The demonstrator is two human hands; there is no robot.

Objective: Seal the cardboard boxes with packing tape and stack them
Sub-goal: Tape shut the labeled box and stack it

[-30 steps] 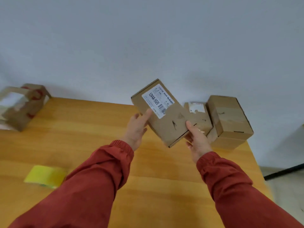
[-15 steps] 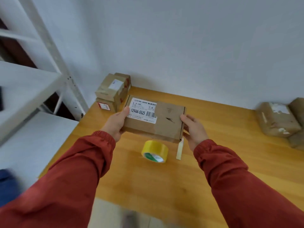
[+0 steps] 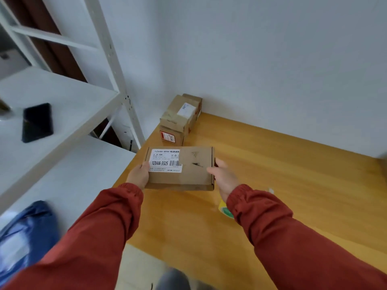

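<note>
I hold a flat cardboard box [image 3: 188, 170] with a white label reading 12V4A-5525 just above the left part of the wooden table [image 3: 282, 170]. My left hand [image 3: 138, 173] grips its left end and my right hand [image 3: 224, 176] grips its right end. Beyond it, at the table's far left corner, stands a stack of two taped cardboard boxes [image 3: 180, 120]. The yellow tape roll [image 3: 225, 210] lies on the table and is mostly hidden under my right sleeve.
A white metal shelving unit [image 3: 69, 114] stands left of the table, with a black phone [image 3: 37, 122] on its shelf. A blue bag [image 3: 23, 231] lies at the lower left. A white wall backs the table.
My view has swung left across the table. The box I hold has gone from tilted to level and moved toward the stack at the far left corner. The boxes at the right have left the view.
</note>
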